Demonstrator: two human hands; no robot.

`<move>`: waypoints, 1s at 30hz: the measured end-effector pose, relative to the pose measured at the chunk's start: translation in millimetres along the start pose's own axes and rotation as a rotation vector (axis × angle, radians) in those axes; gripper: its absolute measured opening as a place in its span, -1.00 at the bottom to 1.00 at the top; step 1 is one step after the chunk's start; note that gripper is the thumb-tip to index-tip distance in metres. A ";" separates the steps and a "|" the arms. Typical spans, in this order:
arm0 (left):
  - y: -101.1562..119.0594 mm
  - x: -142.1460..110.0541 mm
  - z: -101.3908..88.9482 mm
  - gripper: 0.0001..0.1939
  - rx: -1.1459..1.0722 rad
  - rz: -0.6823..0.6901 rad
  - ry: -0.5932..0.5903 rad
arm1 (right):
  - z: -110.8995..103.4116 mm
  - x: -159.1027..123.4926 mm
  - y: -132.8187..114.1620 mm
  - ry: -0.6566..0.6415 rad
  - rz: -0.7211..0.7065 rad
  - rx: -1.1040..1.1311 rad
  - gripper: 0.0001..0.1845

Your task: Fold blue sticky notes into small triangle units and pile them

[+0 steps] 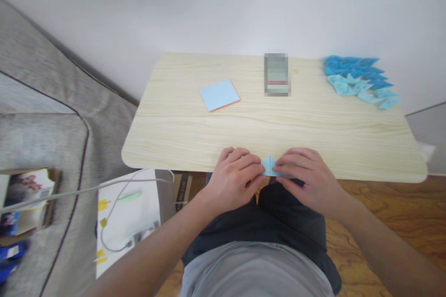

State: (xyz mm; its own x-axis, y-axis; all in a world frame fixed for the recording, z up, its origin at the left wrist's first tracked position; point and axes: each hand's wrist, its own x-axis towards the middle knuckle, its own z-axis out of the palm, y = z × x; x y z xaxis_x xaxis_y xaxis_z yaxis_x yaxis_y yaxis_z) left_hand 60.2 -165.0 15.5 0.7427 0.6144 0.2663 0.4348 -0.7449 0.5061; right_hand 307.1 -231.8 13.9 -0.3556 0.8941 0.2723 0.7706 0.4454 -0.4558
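Observation:
A small piece of light blue folded paper, with a pointed top and a crease down its middle, is at the table's near edge. My left hand pinches its left side between thumb and fingers. On the other side, my right hand grips the right part, fingers curled over it. Its outer corners are hidden beneath my fingertips. Farther back lies a stack of square paper, light blue on top with an orange edge showing. Several folded paper pieces, dark blue and pale blue, are grouped at the far right.
A pixelated phone-like object lies at the back middle of the wooden table. To the left are a grey sofa, a white cabinet with a cable crossing above it, and a box of packets.

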 end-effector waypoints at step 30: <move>10.9 18.1 7.3 -0.92 0.060 -0.215 0.031 | 9.8 6.7 -12.2 0.068 0.271 -0.013 -0.90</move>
State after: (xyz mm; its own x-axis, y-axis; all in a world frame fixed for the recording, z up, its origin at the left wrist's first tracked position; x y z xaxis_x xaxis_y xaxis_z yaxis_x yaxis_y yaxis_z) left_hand 82.0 -163.9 19.9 0.6140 0.7677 0.1833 0.6116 -0.6096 0.5043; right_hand 290.2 -230.8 12.9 -0.0998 0.9750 0.1985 0.8397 0.1896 -0.5089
